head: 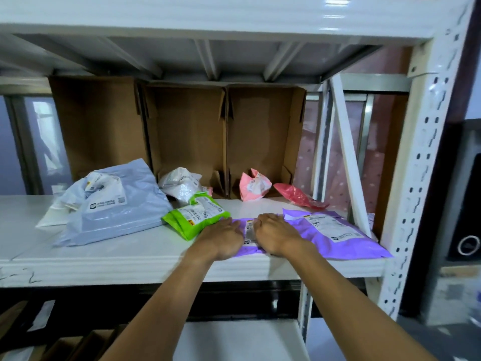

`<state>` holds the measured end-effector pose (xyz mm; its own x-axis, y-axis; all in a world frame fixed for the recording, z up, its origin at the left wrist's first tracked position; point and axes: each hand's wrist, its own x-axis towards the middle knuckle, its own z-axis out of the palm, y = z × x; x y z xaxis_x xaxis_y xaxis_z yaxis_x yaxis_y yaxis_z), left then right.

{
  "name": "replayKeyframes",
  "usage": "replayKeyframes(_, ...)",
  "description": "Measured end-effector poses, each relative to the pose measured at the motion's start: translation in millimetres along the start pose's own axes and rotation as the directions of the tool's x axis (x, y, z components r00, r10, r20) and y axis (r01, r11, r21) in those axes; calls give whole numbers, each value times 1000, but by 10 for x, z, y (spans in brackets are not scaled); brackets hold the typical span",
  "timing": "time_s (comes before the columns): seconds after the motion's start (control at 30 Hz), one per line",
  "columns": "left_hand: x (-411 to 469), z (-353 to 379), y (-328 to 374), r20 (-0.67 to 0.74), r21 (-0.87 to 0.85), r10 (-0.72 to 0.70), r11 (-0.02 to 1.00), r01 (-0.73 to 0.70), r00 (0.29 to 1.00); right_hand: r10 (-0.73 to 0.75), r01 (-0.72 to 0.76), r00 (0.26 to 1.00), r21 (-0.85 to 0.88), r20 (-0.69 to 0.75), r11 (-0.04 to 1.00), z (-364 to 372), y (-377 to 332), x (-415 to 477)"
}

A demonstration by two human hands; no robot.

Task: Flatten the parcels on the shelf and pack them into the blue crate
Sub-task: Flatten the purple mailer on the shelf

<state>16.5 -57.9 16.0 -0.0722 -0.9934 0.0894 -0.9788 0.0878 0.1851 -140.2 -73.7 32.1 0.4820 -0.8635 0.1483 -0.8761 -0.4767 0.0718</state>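
A small purple parcel [248,234] with a white label lies at the front of the white shelf [130,259]. My left hand [222,237] and my right hand [277,234] press flat on it side by side, covering most of it. A larger purple parcel [335,234] lies flat just right of my right hand. A green parcel [194,216] sits left of my left hand. Further left lies a big pale-blue parcel [117,204]. At the back are a white parcel [181,185], a pink parcel [253,187] and a red bag [296,195]. No blue crate is in view.
Three open cardboard boxes [187,136] stand on their sides along the shelf's back. A white upright post [421,165] with holes and a slanted brace [348,157] bound the right side. An upper shelf [208,19] hangs overhead. Lower shelves hold cardboard at bottom left.
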Motion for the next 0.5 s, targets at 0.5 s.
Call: replayKeyframes(0.5, -505, -105, 132, -311, -281, 108, 939, -200, 944, 345, -286, 928, 327, -141, 901, -130, 80, -390)
